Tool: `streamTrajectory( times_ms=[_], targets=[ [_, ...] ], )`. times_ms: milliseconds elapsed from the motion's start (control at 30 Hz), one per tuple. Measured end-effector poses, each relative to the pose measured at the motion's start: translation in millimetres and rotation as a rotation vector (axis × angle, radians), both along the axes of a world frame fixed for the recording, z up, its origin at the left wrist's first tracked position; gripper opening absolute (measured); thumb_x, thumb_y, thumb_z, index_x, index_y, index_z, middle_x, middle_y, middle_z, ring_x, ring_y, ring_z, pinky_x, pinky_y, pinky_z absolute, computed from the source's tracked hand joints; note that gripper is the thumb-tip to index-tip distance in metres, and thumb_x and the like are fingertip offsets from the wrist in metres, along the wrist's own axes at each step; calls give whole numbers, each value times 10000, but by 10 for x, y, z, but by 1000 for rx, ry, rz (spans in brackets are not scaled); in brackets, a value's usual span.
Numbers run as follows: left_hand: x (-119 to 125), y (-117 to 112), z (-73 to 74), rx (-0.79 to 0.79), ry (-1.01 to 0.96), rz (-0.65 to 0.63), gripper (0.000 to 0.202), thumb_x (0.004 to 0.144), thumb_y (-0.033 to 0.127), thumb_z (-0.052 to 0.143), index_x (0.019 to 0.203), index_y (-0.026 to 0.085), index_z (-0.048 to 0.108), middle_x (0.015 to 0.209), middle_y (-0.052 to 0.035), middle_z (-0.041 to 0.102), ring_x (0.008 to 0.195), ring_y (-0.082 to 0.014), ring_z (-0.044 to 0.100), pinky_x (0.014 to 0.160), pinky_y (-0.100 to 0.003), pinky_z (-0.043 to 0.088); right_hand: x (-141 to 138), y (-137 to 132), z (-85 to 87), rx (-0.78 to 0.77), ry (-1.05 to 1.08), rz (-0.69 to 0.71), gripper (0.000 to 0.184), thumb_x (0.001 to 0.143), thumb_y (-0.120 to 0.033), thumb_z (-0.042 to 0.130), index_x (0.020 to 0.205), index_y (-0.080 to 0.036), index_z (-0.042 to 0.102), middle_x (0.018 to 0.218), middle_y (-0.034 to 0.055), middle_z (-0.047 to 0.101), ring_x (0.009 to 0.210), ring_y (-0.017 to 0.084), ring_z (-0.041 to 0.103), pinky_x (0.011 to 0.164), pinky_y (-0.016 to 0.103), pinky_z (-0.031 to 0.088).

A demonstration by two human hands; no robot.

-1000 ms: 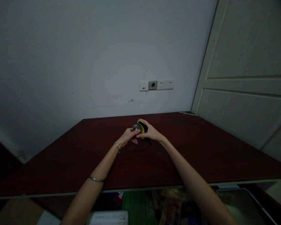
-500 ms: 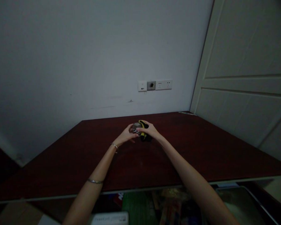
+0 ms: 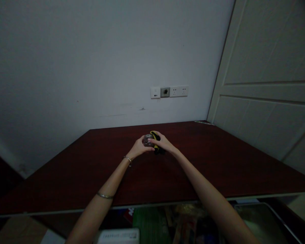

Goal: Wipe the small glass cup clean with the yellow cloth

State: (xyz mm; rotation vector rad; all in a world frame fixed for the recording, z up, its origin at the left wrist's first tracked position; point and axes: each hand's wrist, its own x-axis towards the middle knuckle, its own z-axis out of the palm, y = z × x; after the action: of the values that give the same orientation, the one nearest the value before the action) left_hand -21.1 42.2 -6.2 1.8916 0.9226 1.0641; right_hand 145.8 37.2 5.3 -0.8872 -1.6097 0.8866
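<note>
Reddish tabletop (image 3: 152,179), cloth (image 3: 156,136) in right hand (image 3: 165,143)

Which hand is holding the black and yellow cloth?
The right hand: it grips the cloth. The left hand, on the arm with two bracelets, cups the clear thing beside the cloth.

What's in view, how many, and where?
shiny rounded object: one, clear, in left grip
cloth-like piece: one, black and yellow, in right grip
wood-grained tabletop: one, dark red, centre
plain wall: one, grey, behind
socket-plate row: one, white-grey, on wall
panelled door: one, pale, right
flat item: one, green, below tabletop
boxlike item: one, white, left of it
dim clutter: uncountable, mixed, below tabletop
metal bands: two, silvery, left arm
grips: two, bare, over tabletop
</note>
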Motion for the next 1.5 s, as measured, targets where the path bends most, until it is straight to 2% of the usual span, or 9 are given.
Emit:
streamTrajectory(
  times_ms=[200,333,533,667,900,1033,1167,1400,1500],
  targets=[
    [13,31,-22,130,35,87,743,480,306,805,1136,120,510,1068,-116,616,964,-224,582,870,-390,457,-27,-34,25,167,62,25,396,805,-475,484,1097,-233,598,1172,45,594,1123,185,515,1003,345,352],
    [25,52,-49,143,33,86,740,497,321,795,1143,111,503,1076,-117,615,979,-229,580,887,-384,438,-95,-84,26,317,89,-38,327,771,-453,549,970,-222,669,1150,59,609,1122,192,518,1006,339,350],
    [65,-21,-69,242,36,95,836,482,332,800,1213,139,442,1181,-132,553,1083,-245,527,949,-386,391,-120,35,-72,181,215,-120,352,747,-463,563,946,-194,672,1034,62,668,1000,204,593,920,345,435],
    [80,-77,-32,299,55,97,841,485,353,796,1209,152,420,1184,-124,547,1085,-234,524,948,-368,393,-127,41,-86,157,249,-140,359,752,-454,560,953,-178,671,1013,68,674,975,207,603,904,347,446],
    [68,-59,-38,306,83,138,831,507,345,785,1218,152,401,1166,-121,554,1057,-235,543,926,-381,409,-131,-136,-43,407,92,-105,236,762,-361,586,946,-247,680,1158,42,604,1092,190,542,983,343,383],
    [74,-46,-72,345,75,157,843,504,344,785,1227,139,404,1229,-148,508,1131,-253,491,983,-397,358,-128,-59,-67,292,200,-127,284,763,-388,577,955,-205,679,1085,58,647,1039,192,577,952,330,416],
    [77,-26,-91,348,62,157,845,496,351,790,1222,157,403,1207,-129,526,1122,-246,495,982,-393,361,-139,9,-91,157,281,-150,360,745,-431,582,984,-176,672,1036,67,673,993,214,605,922,354,443],
    [93,74,-173,232,-62,172,780,505,345,790,1165,144,427,1118,-117,573,1028,-239,557,902,-383,432,-169,-97,-80,340,203,-90,293,742,-370,609,986,-224,677,1197,51,589,1142,201,519,1015,344,365],
    [107,48,-161,218,-74,149,777,510,340,788,1170,147,425,1110,-112,578,1014,-233,565,899,-380,435,-163,-70,-94,307,238,-111,310,743,-383,604,995,-217,674,1167,54,610,1120,209,537,1006,361,378]
  ],
)
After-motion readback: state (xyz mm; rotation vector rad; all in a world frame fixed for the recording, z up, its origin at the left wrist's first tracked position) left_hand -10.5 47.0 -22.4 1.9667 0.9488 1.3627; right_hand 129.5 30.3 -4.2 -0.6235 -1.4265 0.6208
